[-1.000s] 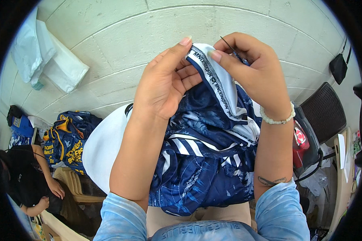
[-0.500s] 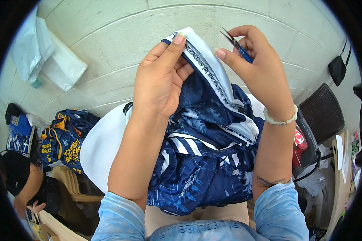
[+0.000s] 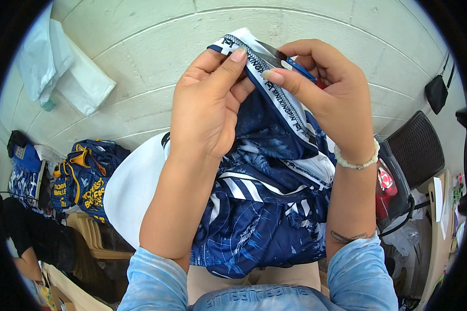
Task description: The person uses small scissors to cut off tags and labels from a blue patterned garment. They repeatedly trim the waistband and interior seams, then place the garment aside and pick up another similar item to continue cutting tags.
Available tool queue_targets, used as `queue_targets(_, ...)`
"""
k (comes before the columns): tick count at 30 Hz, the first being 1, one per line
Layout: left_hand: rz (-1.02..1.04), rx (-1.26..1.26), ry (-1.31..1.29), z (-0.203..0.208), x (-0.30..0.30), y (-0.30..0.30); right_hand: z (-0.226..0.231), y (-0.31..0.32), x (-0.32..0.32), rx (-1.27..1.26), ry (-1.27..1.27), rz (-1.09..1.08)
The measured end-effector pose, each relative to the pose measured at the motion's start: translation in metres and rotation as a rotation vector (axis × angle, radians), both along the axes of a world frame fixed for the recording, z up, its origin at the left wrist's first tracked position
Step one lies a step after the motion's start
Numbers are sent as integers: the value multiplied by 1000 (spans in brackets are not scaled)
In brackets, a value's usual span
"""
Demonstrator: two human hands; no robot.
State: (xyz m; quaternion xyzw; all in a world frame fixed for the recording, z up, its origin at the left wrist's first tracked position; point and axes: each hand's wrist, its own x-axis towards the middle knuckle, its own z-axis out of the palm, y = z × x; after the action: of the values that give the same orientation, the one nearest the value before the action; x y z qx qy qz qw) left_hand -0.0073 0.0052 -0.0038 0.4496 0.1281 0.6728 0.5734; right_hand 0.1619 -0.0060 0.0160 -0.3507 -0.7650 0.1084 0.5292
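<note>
My left hand (image 3: pixel 205 106) pinches the upper end of a white band with a patterned strip (image 3: pixel 285 106), thumb in front and fingers behind. The band belongs to a navy, white and light-blue printed garment (image 3: pixel 244 236), whose bulk lies bunched over the white tabletop and my lap. Small blue-handled thread snips (image 3: pixel 302 70) are gripped in my right hand (image 3: pixel 332 93). Their blades lie against the band's upper edge, just right of my left thumb; the tips are partly hidden behind cloth. My right thumb rests near the strip's front.
A white rounded tabletop (image 3: pixel 132 189) shows at left, with navy and yellow jerseys (image 3: pixel 91 181) beyond it. Another person (image 3: pixel 41 238) sits at lower left beside a tan plastic chair (image 3: pixel 96 238). White plastic bags (image 3: pixel 80 78) hang on the wall; a black chair (image 3: pixel 417 142) stands at right.
My right hand has moved left with the snips, bringing the blades from the open air to the band. My left hand shifted slightly right, turning the band. The other person has leaned and moved an arm.
</note>
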Motion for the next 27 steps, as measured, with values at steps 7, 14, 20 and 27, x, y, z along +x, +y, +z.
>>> queue_targets(7,-1,45,29,5,1,-7,-5,5,-2,89,15,-1)
queue_targets(14,20,53,57,8,1,-10,-5,4,-1,110,14,-14)
queue_targets(20,36,57,106,9,0,-10,-5,5,-1,127,26,-7)
queue_targets(27,63,57,140,9,1,-11,-4,4,1,123,19,32)
